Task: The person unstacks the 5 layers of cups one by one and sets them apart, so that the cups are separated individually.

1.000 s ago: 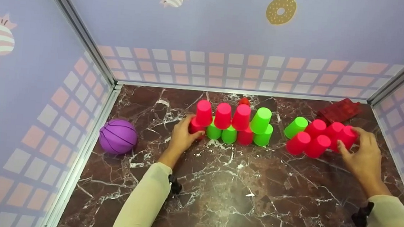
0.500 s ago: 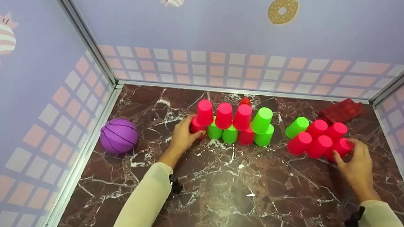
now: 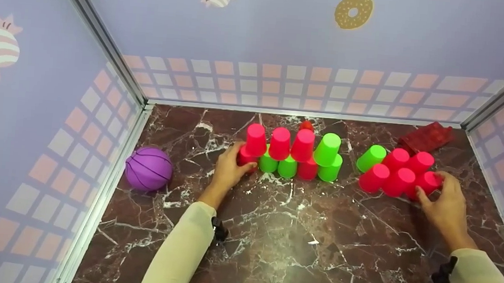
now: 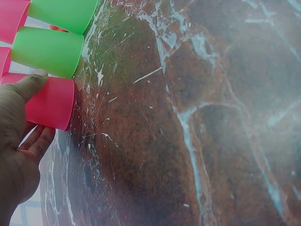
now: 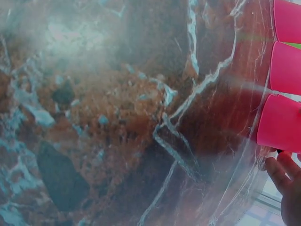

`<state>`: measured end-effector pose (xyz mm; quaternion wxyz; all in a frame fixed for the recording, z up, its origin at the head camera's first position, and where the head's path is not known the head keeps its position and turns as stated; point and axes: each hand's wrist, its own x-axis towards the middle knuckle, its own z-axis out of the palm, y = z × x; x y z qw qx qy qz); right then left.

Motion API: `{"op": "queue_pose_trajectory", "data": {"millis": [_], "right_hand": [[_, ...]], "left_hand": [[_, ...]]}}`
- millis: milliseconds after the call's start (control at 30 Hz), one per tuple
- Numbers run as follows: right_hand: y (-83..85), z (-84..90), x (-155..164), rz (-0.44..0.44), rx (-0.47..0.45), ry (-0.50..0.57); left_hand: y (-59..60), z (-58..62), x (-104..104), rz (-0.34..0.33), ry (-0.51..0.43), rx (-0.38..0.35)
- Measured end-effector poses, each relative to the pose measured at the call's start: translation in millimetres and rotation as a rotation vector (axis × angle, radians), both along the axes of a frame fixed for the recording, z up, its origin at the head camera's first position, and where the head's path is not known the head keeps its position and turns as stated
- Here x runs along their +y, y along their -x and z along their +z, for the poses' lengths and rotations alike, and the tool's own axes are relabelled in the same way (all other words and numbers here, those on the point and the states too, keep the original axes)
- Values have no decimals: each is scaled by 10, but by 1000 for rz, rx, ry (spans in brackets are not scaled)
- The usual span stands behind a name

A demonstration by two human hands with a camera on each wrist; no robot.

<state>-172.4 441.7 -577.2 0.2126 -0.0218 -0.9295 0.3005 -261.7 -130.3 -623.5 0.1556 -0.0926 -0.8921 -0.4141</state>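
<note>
On the near part of the marble tabletop (image 3: 289, 234), two cream sleeves are seen reaching away from the camera. Farther in, the left hand (image 3: 227, 172) is curled round the leftmost pink cup (image 3: 245, 158) of the left cup stack (image 3: 293, 156), with the thumb laid along its side in the left wrist view. This stack is already built two rows high: a bottom row of pink and green cups and four cups set on top, so only the upper tiers appear to be left. To the right, the right hand (image 3: 447, 206) is closed with fingertips pinching the rightmost pink cup (image 3: 428, 182) of the right cup group (image 3: 396, 171), which is judged less finished, a single green cup being set at its left end. A purple ball (image 3: 148, 168) lies by the left wall. Against the far right corner a red plastic tray (image 3: 425, 137) is lying.
</note>
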Motion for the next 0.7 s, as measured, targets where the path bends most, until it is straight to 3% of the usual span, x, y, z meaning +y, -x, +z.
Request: {"op": "queue_pose_trajectory", "data": {"millis": [167, 267, 300, 367, 433, 467, 533, 667, 700], "right_hand": [[29, 67, 3, 27, 81, -26], [75, 150, -26, 38, 125, -40], [92, 187, -44, 41, 136, -43], [131, 268, -88, 49, 149, -45], [171, 354, -148, 59, 155, -49], [193, 399, -182, 66, 155, -52], [235, 490, -264, 85, 150, -56], [333, 646, -462, 137, 149, -62], [358, 674, -519, 151, 150, -63]], "left_hand": [[15, -37, 6, -2, 7, 51], [-68, 142, 31, -16, -5, 4], [-52, 86, 14, -24, -10, 10], [-105, 204, 35, -25, -9, -24], [-115, 209, 39, -21, -12, -30], [-59, 99, 9, -22, -18, -14], [-41, 66, 8, -13, -18, -19], [97, -219, -51, -7, -22, 4], [66, -168, -32, -5, -16, -1]]}}
